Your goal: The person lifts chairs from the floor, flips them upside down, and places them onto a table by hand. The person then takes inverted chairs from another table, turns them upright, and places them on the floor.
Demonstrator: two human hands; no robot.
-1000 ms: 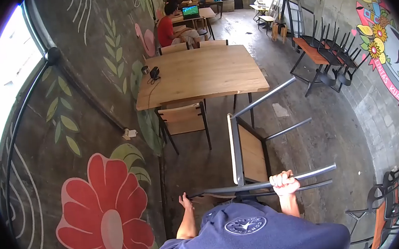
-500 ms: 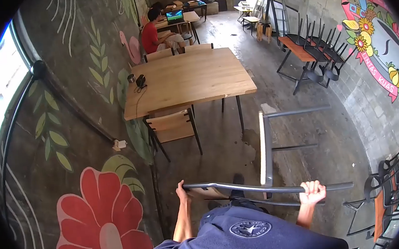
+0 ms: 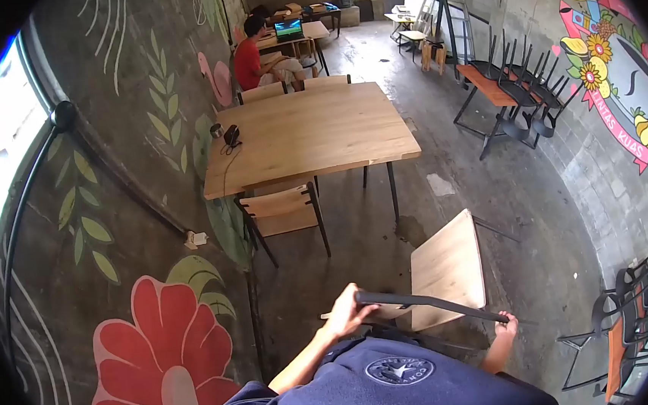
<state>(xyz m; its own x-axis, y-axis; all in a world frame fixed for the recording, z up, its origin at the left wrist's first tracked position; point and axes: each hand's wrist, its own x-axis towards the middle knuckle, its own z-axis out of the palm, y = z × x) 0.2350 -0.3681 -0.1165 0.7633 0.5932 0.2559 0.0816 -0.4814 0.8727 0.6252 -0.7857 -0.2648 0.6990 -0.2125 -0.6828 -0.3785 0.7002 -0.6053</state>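
A chair with a pale wooden seat (image 3: 449, 269) and a dark metal frame (image 3: 439, 305) is tilted in front of my body. My left hand (image 3: 346, 313) grips the left end of a dark frame bar, fingers wrapped round it close to my chest. Farther along the same bar, at its right end, my right hand (image 3: 505, 324) has its fingers closed on the metal. The seat's broad face is turned up toward me. Part of the chair's lower frame is hidden behind the bar and my shirt.
Ahead stands a wooden table (image 3: 314, 131) with a small black device (image 3: 232, 136) and cable on it. A chair (image 3: 282, 206) is at its near side. Stacked chairs (image 3: 520, 88) rest on an orange table at right. A person in red (image 3: 248, 62) sits by a laptop (image 3: 288, 28).
The chair has turned in my hands, so the seat went from edge-on to showing its broad face. My left hand moved right; my right hand has a new hold on the bar.
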